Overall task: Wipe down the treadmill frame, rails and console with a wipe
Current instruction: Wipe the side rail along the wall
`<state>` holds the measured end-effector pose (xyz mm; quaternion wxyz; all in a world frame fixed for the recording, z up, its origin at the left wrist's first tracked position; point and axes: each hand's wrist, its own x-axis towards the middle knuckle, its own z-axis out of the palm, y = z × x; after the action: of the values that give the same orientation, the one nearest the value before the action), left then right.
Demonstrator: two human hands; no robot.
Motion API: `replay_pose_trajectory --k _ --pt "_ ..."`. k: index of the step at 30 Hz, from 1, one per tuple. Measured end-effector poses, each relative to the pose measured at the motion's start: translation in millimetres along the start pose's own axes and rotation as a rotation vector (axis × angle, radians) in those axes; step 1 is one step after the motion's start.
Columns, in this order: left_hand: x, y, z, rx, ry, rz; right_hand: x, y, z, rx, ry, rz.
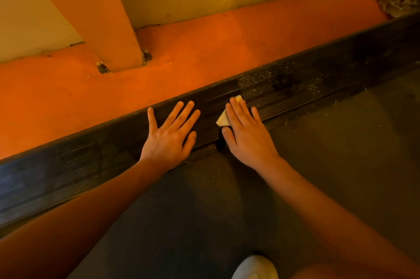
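— Two hands on the rail (295,83)?
— Yes. Left hand (169,140) lies flat, fingers spread, grip wide. Right hand (246,135), just right of it, presses the wipe (222,119) down under straight fingers.

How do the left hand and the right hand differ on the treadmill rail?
The left hand lies bare on the rail; the right hand presses a pale wipe under its fingers. The left hand's fingers are spread wide, the right hand's closer together. Both lie flat, palms down, on the rail.

Ribbed matt-black rail (284,87) — dusty; soft pale wipe (222,119)
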<state>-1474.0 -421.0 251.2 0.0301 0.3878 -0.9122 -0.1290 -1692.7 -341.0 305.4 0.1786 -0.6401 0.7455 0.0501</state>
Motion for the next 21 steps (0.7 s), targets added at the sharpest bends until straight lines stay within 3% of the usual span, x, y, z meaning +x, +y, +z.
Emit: replay_pose_trajectory --k 4,11,18,21 --pt "0 1 2 -0.009 0.019 -0.001 65 -5 -15 -0.004 0.033 0.012" --pt "0 1 1 -0.006 0.02 -0.009 -23 1 4 0.035 -0.013 -0.002" --pt "0 2 2 -0.011 0.029 0.014 68 7 -20 -0.028 0.01 0.008" --pt "1 0 1 -0.017 0.004 0.019 51 4 -17 0.026 0.001 -0.002"
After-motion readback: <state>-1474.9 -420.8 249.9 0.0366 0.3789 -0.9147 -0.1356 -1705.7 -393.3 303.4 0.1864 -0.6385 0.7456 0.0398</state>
